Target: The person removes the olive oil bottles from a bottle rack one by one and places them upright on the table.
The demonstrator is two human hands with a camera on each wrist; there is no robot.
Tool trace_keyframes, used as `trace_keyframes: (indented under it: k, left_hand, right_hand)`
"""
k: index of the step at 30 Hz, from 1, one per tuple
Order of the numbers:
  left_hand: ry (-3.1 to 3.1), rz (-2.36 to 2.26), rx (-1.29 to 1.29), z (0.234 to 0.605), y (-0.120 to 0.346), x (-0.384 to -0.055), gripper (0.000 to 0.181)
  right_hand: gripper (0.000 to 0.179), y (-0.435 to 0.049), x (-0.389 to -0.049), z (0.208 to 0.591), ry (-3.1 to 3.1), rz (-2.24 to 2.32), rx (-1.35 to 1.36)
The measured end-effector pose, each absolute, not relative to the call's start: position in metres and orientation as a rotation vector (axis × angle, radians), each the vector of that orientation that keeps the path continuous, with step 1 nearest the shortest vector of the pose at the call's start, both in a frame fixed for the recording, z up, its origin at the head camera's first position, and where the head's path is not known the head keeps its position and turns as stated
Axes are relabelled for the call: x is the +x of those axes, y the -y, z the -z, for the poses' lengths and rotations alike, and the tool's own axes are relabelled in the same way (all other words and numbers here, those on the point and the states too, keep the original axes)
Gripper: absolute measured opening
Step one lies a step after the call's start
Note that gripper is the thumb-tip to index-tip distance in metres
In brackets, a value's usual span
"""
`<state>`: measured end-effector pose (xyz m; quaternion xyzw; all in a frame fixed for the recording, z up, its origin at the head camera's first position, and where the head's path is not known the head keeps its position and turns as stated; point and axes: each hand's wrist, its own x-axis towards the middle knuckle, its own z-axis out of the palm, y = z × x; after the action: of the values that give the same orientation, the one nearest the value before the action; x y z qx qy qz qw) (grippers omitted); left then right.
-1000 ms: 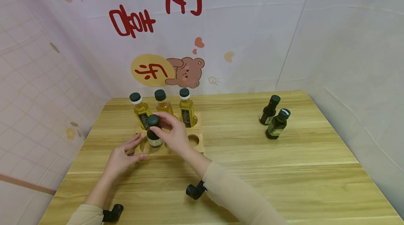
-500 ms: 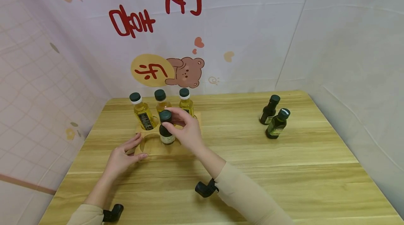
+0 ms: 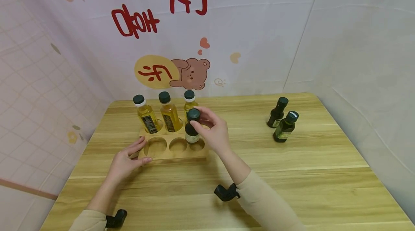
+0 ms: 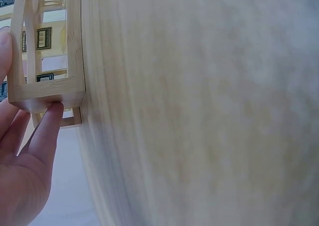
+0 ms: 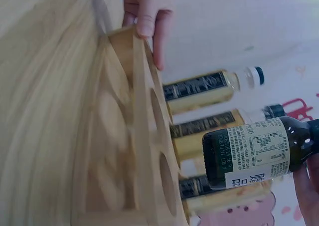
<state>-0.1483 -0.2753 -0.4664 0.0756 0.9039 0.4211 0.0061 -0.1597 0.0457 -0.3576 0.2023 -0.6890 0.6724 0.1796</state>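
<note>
Hands: both are busy; the right hand point(image 3: 216, 130) grasps the dark bottle point(image 3: 192, 135) high up by its neck, between thumb and fingers, while the left hand point(image 3: 124, 160) holds the wooden rack point(image 3: 175, 155) at its left end.
Beige sleeves: the right sleeve point(image 3: 269, 202) slants in from the lower right, the left sleeve point(image 3: 87, 221) from the lower left; a small black camera point(image 3: 227, 192) sits at the right wrist, with another at the left.
Dark bottle: close to upright, lifted over the rack's front row by the right-hand hole, its base apart from the wood.
Back row: the left yellow bottle point(image 3: 147, 117), middle yellow bottle point(image 3: 170, 114) and right yellow bottle point(image 3: 190, 106) stand in it, the last partly covered from overhead.
Hard to see: the right wrist view cuts off the dark bottle's cap and most of the hand; the left wrist view crops the rack, its labels too small to read.
Desk: streaky pale wood point(image 3: 291, 180), with a slim bottle point(image 3: 276, 116) and a squat bottle point(image 3: 284, 130) close together on the right; I can't tell whether they touch.
Backdrop: white cloth point(image 3: 259, 25) with red lettering, hearts and a brown bear point(image 3: 196, 74).
</note>
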Motion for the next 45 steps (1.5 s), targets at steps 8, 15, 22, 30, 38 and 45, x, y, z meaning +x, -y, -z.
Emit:
trace_keyframes:
  k: [8, 15, 22, 30, 38, 45]
  left_hand:
    - [-2.824, -1.333, 0.235, 0.466, 0.276, -0.149, 0.077]
    - [-2.833, -1.312, 0.232, 0.466, 0.275, -0.149, 0.077]
    - [-2.831, -1.311, 0.223, 0.465, 0.275, -0.148, 0.075]
    - [-2.814, -1.344, 0.247, 0.463, 0.274, -0.147, 0.075]
    - [-2.812, -1.351, 0.246, 0.463, 0.274, -0.147, 0.075]
    - [-2.803, -1.365, 0.257, 0.463, 0.275, -0.147, 0.075]
  right_hand:
    - [0.038, -0.074, -0.169, 0.373, 1.926, -1.863, 0.504]
    - [0.037, -0.105, -0.175, 0.390, 1.900, -1.825, 0.440]
    - [0.039, -0.131, -0.170, 0.399, 1.909, -1.819, 0.390]
    - [0.039, -0.165, -0.165, 0.411, 1.955, -1.778, 0.299]
    - [0.039, -0.200, -0.158, 0.421, 1.969, -1.738, 0.191]
    - [0.038, -0.226, -0.147, 0.426, 2.025, -1.705, 0.097]
